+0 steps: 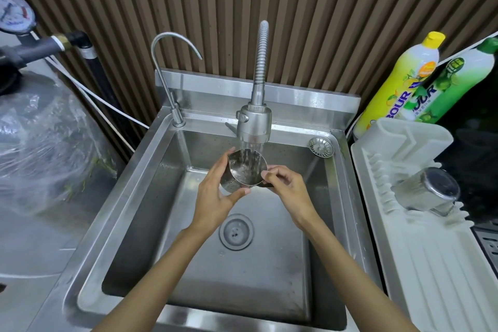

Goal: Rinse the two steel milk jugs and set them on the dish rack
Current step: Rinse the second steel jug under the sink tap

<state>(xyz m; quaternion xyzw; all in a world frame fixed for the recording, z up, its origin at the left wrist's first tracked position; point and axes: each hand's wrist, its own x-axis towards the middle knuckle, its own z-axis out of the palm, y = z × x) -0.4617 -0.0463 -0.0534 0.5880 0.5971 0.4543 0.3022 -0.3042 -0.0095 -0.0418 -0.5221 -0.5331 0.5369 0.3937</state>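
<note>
Over the steel sink point(140, 197) I hold a small steel milk jug point(244, 172) under the running spray tap point(254, 124); water falls into its open mouth. My left hand point(215, 197) grips the jug's body from the left, thumb under its lower edge. My right hand point(285, 186) pinches the jug's handle side on the right. A second steel milk jug point(428, 191) lies tipped on its side on the white dish rack point(431, 264) to the right of the sink.
A thin gooseneck tap point(172, 67) stands at the sink's back left. A loose strainer point(321, 146) sits on the back right rim, the drain point(236, 232) in the basin floor. Two dish soap bottles point(398, 83) stand behind the rack. A plastic-wrapped tank point(40, 143) fills the left.
</note>
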